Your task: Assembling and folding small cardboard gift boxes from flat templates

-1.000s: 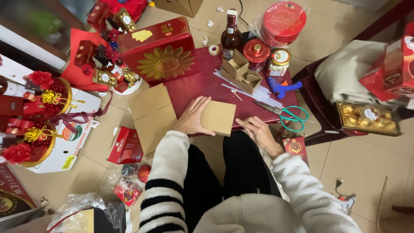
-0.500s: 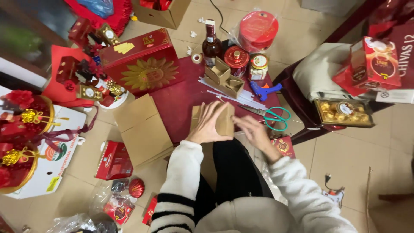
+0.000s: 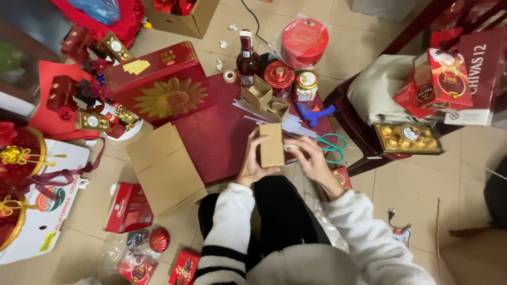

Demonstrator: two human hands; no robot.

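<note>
Beige floor tiles point(image 3: 422, 174) carry the whole work area in the head view, with a dark red mat point(image 3: 216, 137) laid on them as the working surface. All positions below are given relative to that mat. On its far left corner rests a large red tin with a gold sunflower point(image 3: 161, 89). At its far edge stand a dark bottle point(image 3: 248, 58), a red-lidded jar point(image 3: 279, 76) and a smaller jar point(image 3: 306, 85). A flat cardboard sheet point(image 3: 163, 169) overlaps its near left edge. Blue glue gun point(image 3: 314, 112) and green-handled scissors point(image 3: 332, 143) lie at its right side.

Over the mat's near right corner, the left hand point(image 3: 252, 161) is raised, palm inward, fingers curled onto the left side of a small folded cardboard box point(image 3: 272, 145). The right hand point(image 3: 311, 158) meets it from the right, fingertips pressed at its right edge. Both hands are closed on the box, holding it clear of the mat.

The box's long axis runs away from the person, its upper end pointing toward the bottle.
</note>
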